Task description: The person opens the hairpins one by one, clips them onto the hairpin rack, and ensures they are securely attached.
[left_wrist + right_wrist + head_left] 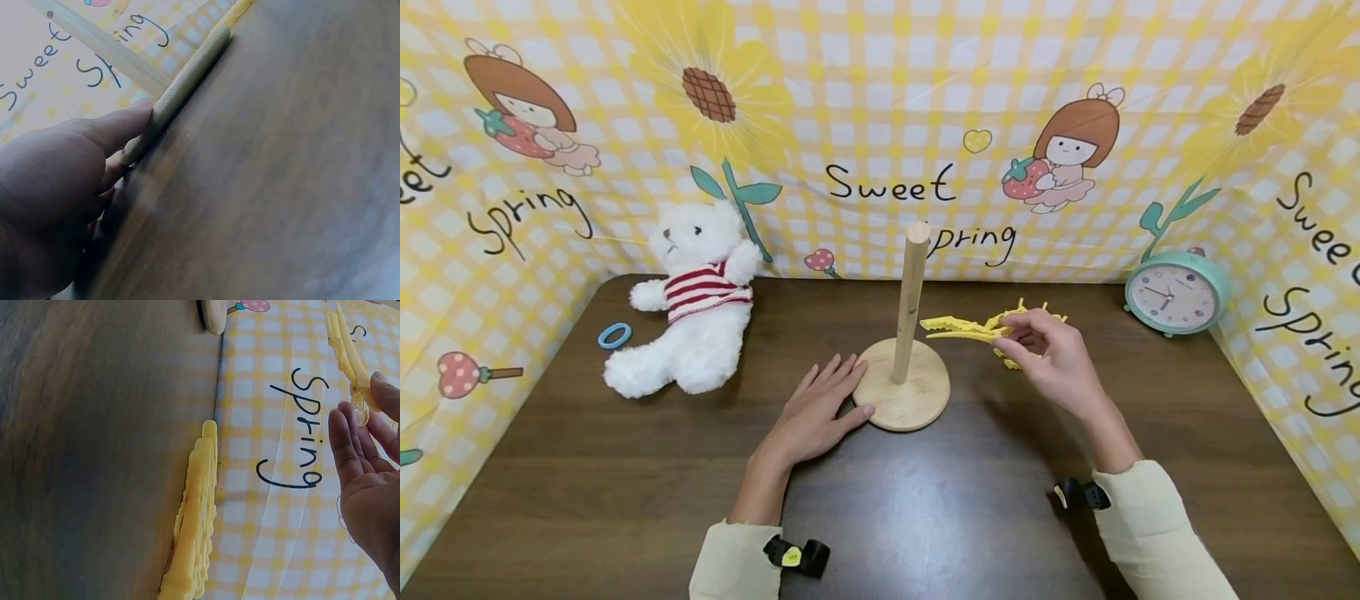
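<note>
A wooden stand, with an upright post (pixel 910 300) on a round base (pixel 906 408), stands mid-table. My left hand (pixel 820 412) lies at the base's left side, fingers straight, thumb tip on its edge; the left wrist view shows the thumb (pixel 125 122) against the rim. Right of the post, my right hand (pixel 1052 358) pinches a long yellow plastic clip (pixel 958 327) between thumb and fingers, its two narrow arms pointing toward the post. In the right wrist view the clip (pixel 347 353) is raised. More yellow plastic pieces (pixel 190 519) lie on the table, partly hidden behind the right hand in the head view.
A white teddy bear (pixel 700 300) in a striped shirt sits at the back left, with a blue ring (pixel 614 336) beside it. A mint alarm clock (pixel 1175 293) stands at the back right. Patterned cloth (pixel 880 100) walls the brown table (pixel 625 483) at back and sides.
</note>
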### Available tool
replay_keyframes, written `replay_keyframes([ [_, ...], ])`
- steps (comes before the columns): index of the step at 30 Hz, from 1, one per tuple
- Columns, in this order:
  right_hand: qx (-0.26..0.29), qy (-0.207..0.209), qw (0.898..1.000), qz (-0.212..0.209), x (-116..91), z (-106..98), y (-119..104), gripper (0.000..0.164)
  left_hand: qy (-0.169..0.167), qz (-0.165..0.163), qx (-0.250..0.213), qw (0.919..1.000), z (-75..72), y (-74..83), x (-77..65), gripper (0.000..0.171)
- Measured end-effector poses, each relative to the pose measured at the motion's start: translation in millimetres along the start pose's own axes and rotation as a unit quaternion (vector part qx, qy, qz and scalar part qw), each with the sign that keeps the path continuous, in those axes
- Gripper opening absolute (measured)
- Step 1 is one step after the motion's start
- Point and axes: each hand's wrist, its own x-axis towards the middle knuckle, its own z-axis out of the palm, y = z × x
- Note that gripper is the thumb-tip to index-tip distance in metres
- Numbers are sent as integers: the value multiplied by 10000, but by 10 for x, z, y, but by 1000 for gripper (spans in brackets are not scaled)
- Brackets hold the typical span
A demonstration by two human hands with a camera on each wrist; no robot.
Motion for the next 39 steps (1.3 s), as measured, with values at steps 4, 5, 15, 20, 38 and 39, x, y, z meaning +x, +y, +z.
replay_keyframes([
  [4,-140,-144,9997,-107,-25,37,94,22,-28,-27,-19,10000,1,4,-7,73],
  [5,-170,-171,9996,-140,-25,46,93,21,-29,-31,-26,10000,0,3,-8,73],
  [15,-389,-59,9981,-476,-9,163,64,16,-20,-31,-40,10000,3,1,-9,73],
  [20,-369,100,9971,-662,3,235,40,16,-31,-33,-20,10000,9,-5,-4,73],
  [38,-29,-215,9980,-597,21,471,-58,10,-14,-7,-45,10000,7,-7,-4,73],
  [39,-21,-236,9980,-585,22,481,-62,10,-11,-4,-43,10000,7,-6,-4,73],
])
